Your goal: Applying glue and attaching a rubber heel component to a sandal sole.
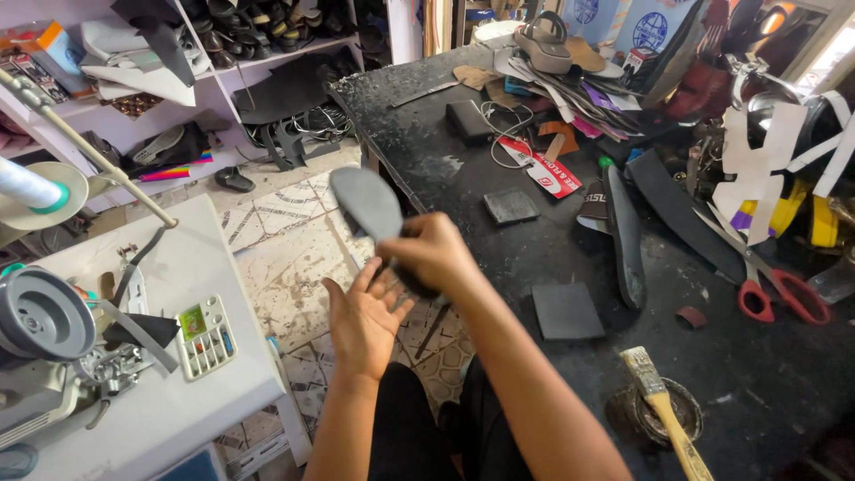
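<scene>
Right of the hands, a black, dusty tabletop (427, 134) is carrying square black pads (566, 311), red-handled scissors (773, 287), long black insoles (625, 236) and piled scraps. Below the hands, patterned floor tiles (289, 267) are showing; left of them a white sewing-machine table (178, 392) is standing. Near the right elbow, a small round tin (655, 411) is holding a wooden-handled brush (663, 405). The right hand (434, 254) is gripping a grey shoe sole (367, 203), raised above the floor; the left hand (363, 319) is lying open, palm up, just under it.
</scene>
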